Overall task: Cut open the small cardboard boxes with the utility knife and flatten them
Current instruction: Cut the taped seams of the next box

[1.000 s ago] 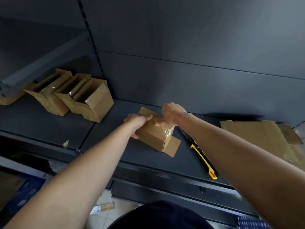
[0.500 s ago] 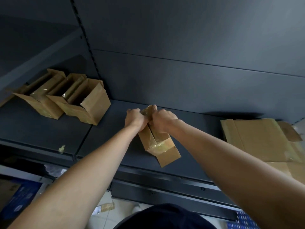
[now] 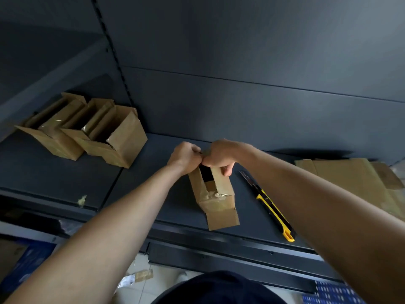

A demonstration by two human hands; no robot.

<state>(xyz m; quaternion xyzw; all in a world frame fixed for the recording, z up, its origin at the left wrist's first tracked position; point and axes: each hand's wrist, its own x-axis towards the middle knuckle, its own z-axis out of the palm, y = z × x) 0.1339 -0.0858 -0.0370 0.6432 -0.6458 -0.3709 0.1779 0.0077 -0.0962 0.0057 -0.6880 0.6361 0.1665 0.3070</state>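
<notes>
Shelf lip nearest; small box lies on it, loose end flap near the edge. Light, thin taped board, likely folds easily; hold by the split flaps. Left hand, right hand: fingers curled on those flaps, far end. Utility knife just right, untouched. Farther: open boxes left, flattened cardboard right, room between.

Dark shelf — boxes, knife, flattened cardboard
</notes>
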